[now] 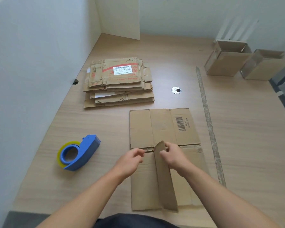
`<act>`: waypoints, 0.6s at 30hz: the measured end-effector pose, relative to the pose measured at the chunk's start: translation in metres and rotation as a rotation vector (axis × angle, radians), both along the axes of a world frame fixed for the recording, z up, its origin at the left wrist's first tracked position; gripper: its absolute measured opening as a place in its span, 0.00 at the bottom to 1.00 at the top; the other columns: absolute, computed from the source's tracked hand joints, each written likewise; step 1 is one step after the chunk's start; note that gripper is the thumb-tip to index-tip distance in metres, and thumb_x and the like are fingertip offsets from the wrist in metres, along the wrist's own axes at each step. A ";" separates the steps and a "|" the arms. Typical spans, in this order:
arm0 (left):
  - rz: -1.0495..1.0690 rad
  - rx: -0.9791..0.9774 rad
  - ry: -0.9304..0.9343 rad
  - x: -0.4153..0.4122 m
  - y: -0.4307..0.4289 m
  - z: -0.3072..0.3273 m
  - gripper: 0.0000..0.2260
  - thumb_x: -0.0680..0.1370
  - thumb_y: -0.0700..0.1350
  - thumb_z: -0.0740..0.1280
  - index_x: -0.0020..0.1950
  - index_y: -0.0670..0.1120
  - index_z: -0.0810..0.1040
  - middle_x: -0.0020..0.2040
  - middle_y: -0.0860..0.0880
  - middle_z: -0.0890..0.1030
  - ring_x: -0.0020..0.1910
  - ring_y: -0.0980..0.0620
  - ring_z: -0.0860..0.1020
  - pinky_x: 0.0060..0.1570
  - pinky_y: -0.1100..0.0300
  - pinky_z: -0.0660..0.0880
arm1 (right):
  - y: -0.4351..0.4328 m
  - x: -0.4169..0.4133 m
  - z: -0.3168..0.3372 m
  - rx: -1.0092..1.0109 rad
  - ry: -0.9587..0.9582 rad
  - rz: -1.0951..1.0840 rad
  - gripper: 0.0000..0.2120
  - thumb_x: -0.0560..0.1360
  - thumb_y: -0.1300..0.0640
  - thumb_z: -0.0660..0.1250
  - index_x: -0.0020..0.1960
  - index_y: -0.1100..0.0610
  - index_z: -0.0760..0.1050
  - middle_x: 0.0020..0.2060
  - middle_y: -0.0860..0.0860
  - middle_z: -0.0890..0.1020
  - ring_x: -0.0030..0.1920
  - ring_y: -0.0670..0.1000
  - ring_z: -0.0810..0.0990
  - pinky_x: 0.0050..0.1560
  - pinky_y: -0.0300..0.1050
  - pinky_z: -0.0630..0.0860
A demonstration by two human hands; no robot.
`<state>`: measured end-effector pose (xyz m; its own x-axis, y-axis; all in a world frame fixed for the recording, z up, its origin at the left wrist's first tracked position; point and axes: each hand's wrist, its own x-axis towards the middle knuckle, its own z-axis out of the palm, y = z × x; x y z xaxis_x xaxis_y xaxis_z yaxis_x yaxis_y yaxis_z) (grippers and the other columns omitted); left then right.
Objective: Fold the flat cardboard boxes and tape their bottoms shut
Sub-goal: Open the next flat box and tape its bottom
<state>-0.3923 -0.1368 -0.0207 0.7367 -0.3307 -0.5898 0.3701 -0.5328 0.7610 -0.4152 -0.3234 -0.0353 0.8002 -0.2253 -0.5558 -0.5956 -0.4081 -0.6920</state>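
Forearms [89, 193] reach away from the near edge of the counter [105, 127] onto the flat cardboard box [161, 127]. Box lies right of centre, its near end at the near edge, long axis running near-to-far; the barcoded flaps point toward the far edge. One raised panel [165, 178] stands up off the sheet as a ridge along that same axis, leaning slightly right at its near end. Right hand [174, 156]: fingers curled round the far end of the ridge, thumb on its face, gripping it. Left hand [132, 159]: just left of the ridge, fingers curled, tips at the cross slot between body and flaps; cannot tell whether it pinches cardboard or only touches it. Key relation: ridge sits between the two hands, right hand on it, left hand over the flat left half. Judgement: opening the sheet into a tube calls for drawing the halves apart across the long axis. Tape dispenser [80, 153] sits well left of the box, nearer the left hand, untouched. Stack of flat boxes [118, 81] lies beyond it; two folded boxes [227, 60] stand toward the far right corner.
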 end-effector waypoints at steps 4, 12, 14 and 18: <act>0.054 0.270 -0.124 0.003 0.019 -0.025 0.23 0.78 0.48 0.69 0.73 0.46 0.70 0.68 0.46 0.76 0.65 0.49 0.75 0.63 0.58 0.70 | -0.017 -0.004 0.014 -0.116 -0.077 0.030 0.05 0.73 0.62 0.59 0.43 0.62 0.73 0.32 0.51 0.72 0.33 0.50 0.67 0.34 0.45 0.63; 0.423 -0.130 0.082 0.004 0.006 -0.018 0.28 0.75 0.47 0.75 0.71 0.50 0.67 0.57 0.45 0.79 0.51 0.49 0.81 0.53 0.50 0.79 | -0.046 -0.002 0.081 -0.119 -0.321 -0.018 0.17 0.68 0.48 0.58 0.47 0.59 0.76 0.41 0.64 0.79 0.35 0.51 0.72 0.33 0.54 0.71; 0.416 -0.194 0.079 0.016 0.004 0.002 0.18 0.76 0.41 0.73 0.63 0.48 0.72 0.40 0.50 0.80 0.34 0.54 0.78 0.35 0.55 0.76 | -0.054 -0.001 0.101 -0.162 -0.382 -0.057 0.16 0.69 0.49 0.58 0.48 0.59 0.75 0.42 0.64 0.79 0.35 0.52 0.73 0.35 0.60 0.76; 0.440 -0.250 0.012 0.037 0.005 0.047 0.07 0.77 0.35 0.66 0.54 0.43 0.80 0.35 0.46 0.78 0.30 0.50 0.71 0.35 0.56 0.69 | -0.076 -0.001 0.146 -0.102 -0.559 -0.244 0.09 0.73 0.57 0.62 0.47 0.58 0.78 0.41 0.60 0.82 0.36 0.55 0.76 0.38 0.59 0.78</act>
<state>-0.3550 -0.1321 0.0260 0.8316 -0.1225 -0.5417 0.5284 -0.1261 0.8396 -0.4163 -0.3992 0.1107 0.8827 -0.4687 -0.0328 -0.2384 -0.3866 -0.8909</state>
